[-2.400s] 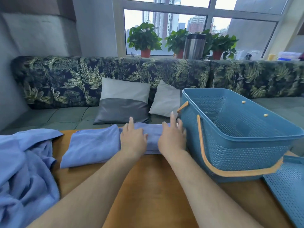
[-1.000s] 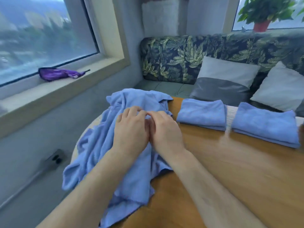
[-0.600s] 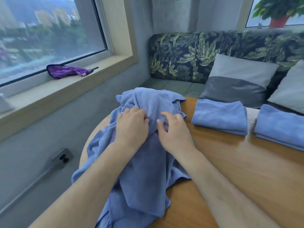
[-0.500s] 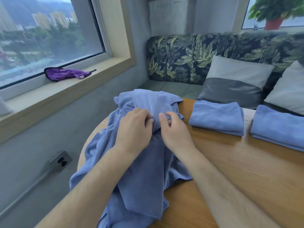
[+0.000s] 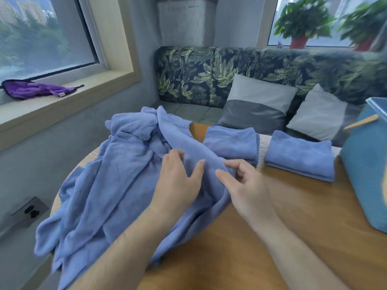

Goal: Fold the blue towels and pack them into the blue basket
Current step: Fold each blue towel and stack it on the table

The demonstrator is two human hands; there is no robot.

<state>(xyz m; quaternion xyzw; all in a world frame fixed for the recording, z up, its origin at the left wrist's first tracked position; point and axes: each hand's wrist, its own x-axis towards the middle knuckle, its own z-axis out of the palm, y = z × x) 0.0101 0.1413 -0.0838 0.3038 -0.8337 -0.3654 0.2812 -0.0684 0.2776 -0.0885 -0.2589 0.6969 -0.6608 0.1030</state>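
A heap of unfolded blue towels [image 5: 117, 181] lies on the left part of the wooden table [image 5: 282, 222]. My left hand [image 5: 178, 181] and my right hand [image 5: 247, 185] both pinch a raised ridge of the top towel [image 5: 188, 143], which stretches from the heap toward me. Two folded blue towels sit at the far edge: one [image 5: 232, 143] just beyond my hands, another [image 5: 299, 155] to its right. The blue basket [image 5: 366, 174] with a wooden handle stands at the right edge, partly cut off.
A leaf-patterned sofa [image 5: 251, 70] with grey cushions [image 5: 257, 103] runs behind the table. A purple cloth [image 5: 33, 90] lies on the left windowsill. Potted plants [image 5: 301, 21] stand on the far sill. A wall socket [image 5: 29, 210] is low on the left.
My hands moved from the folded towels to the heap and have pulled one towel up and toward the right. The view has swung back right, so the basket shows again.
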